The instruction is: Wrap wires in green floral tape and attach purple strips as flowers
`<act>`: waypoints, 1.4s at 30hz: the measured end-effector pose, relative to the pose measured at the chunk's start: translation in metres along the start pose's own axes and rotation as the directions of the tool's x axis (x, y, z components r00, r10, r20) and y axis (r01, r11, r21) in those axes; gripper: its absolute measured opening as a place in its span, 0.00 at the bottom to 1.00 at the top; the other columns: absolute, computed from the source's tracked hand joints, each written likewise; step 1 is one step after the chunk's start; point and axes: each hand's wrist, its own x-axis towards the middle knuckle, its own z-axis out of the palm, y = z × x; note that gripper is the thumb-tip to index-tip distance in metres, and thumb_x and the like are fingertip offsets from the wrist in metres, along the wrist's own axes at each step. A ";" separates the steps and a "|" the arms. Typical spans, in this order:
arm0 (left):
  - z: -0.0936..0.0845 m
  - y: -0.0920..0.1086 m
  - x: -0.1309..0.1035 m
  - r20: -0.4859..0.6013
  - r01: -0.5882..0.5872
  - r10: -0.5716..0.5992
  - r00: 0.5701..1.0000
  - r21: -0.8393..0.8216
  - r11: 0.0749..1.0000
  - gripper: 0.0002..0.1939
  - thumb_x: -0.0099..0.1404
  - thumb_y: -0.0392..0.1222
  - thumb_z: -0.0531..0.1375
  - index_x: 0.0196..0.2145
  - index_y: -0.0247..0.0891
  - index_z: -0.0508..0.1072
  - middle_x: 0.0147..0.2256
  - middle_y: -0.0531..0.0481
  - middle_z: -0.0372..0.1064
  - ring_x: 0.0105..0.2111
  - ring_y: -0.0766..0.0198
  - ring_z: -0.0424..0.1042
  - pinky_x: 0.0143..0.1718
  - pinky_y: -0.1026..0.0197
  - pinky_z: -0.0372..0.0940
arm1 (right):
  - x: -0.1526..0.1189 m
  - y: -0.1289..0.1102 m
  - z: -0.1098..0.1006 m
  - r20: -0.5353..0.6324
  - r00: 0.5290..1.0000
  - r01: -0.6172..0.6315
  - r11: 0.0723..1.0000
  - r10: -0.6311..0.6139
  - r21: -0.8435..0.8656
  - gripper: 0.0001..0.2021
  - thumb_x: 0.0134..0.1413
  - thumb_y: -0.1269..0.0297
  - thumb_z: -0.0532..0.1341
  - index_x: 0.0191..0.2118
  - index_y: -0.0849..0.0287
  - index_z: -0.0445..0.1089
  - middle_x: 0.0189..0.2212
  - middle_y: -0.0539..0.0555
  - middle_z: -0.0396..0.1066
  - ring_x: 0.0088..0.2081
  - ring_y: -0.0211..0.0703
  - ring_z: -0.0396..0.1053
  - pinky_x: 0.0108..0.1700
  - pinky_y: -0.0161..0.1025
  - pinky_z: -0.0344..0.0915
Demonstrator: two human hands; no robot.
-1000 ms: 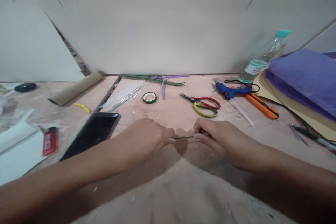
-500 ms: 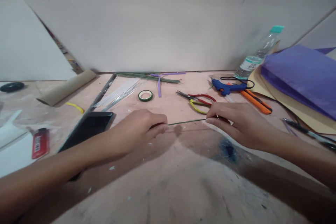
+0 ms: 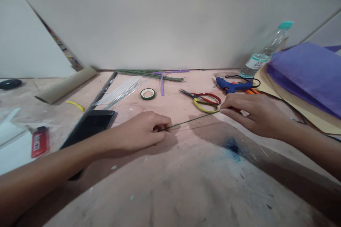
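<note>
Head view: 2 hands stretch 1 thin green wire [image 3: 193, 119] over a worktable [image 3: 170, 184].
The left hand [image 3: 149, 131] curls loosely around the wire; the right hand [image 3: 249, 113] pinches its far end beside the scissors [image 3: 206, 101]. It looks light, slim and springy, best gripped near its ends. The phone [image 3: 92, 125] edges the left forearm; most room lies nearer the wearer.

No words, brands or numbers readable. On bottle [image 3: 268, 50]: white label [image 3: 256, 62] with teal edge, dark characters, too small and blurred to make out. On red lighter [image 3: 43, 144]: pale patch [image 3: 37, 141] with marks like print, likewise too blurred to read.
</note>
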 end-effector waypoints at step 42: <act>0.010 -0.028 0.015 -0.295 -0.210 0.209 0.932 0.029 0.977 0.18 0.76 0.41 0.55 0.28 0.36 0.71 0.23 0.56 0.68 0.25 0.68 0.64 0.31 0.64 0.55 | -0.018 0.015 0.013 -0.105 0.972 0.152 0.904 -0.210 -0.399 0.13 0.77 0.64 0.53 0.40 0.58 0.72 0.29 0.53 0.78 0.29 0.42 0.74 0.32 0.41 0.56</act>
